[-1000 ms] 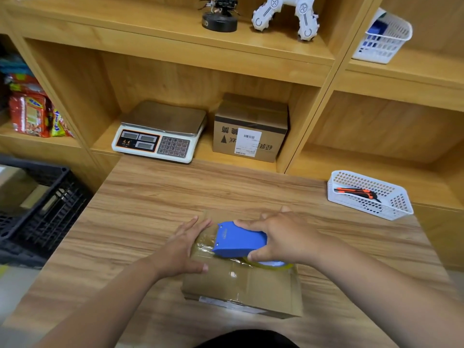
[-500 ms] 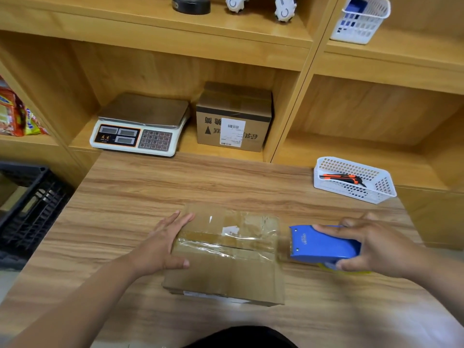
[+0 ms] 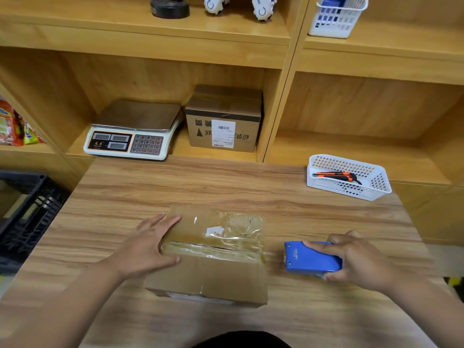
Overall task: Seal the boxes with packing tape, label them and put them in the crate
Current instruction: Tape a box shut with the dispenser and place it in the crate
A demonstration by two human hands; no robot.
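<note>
Your left hand (image 3: 150,247) lies flat, fingers straight, on the left end of the cardboard box (image 3: 213,275), which sits on the wooden table (image 3: 226,187) at lower centre of the frame with clear tape (image 3: 221,248) across its top seam. Your right hand (image 3: 359,262), lower right, is curled round the blue tape dispenser (image 3: 311,257) just beside the box's right end. The black crate (image 3: 22,214) stands at the left edge.

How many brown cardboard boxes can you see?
2. The taped brown cardboard box lies on the wooden table, touched by the left hand. The labelled brown cardboard box sits on the shelf beside the white weighing scale. The black plastic crate at left may hide more.
</note>
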